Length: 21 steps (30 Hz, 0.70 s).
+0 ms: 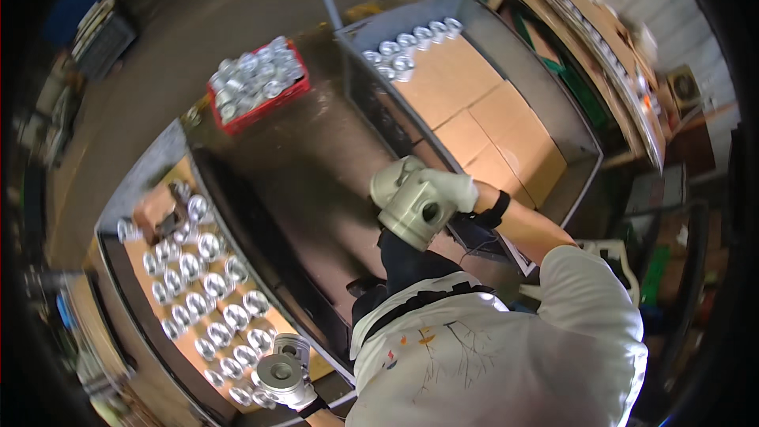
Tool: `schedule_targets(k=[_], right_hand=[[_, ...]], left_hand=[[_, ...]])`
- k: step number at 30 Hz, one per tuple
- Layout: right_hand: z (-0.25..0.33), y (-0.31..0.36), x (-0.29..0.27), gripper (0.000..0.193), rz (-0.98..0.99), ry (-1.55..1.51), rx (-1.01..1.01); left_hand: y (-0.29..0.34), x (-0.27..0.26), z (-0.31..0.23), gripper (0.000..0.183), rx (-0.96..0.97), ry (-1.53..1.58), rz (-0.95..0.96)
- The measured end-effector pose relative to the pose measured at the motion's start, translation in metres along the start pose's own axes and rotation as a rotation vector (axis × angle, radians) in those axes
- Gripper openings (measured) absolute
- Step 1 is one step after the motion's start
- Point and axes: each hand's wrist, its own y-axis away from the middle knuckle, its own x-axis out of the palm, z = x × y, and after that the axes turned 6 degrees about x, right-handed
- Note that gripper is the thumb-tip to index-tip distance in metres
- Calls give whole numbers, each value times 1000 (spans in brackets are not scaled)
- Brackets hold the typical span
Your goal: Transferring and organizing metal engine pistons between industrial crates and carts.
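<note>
While the red crate (273, 106) sits on the floor (324, 150), heaped with silver parts (257, 75), both gloved hands grip grey metal cylinders on the person's side of it. The right hand (455, 190), the nearer to the crate, is closed on a holed cylinder (413, 215), a second cylinder (387, 180) against it. The left hand (299, 397), farther from the crate, grips a flat-topped cylinder (279, 372), another cylinder (293, 345) just beside it. Nearer than the crate and leftward, a grey bin (320, 349) carries shiny parts (215, 285); right of the crate, a cardboard-lined bin (573, 178) holds more.
</note>
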Motion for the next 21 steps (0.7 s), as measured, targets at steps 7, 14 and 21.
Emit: schedule_targets(k=[7, 14, 21], right_hand=[[8, 86, -151, 22, -327, -425, -224], [-80, 24, -374, 20, -848, -574, 251], [-87, -92, -482, 11, -948, -350, 30]], left_hand=[[-129, 82, -142, 32, 354, 229, 251], [-248, 169, -304, 33, 651, 402, 522], [-354, 249, -399, 31, 642, 568, 811]])
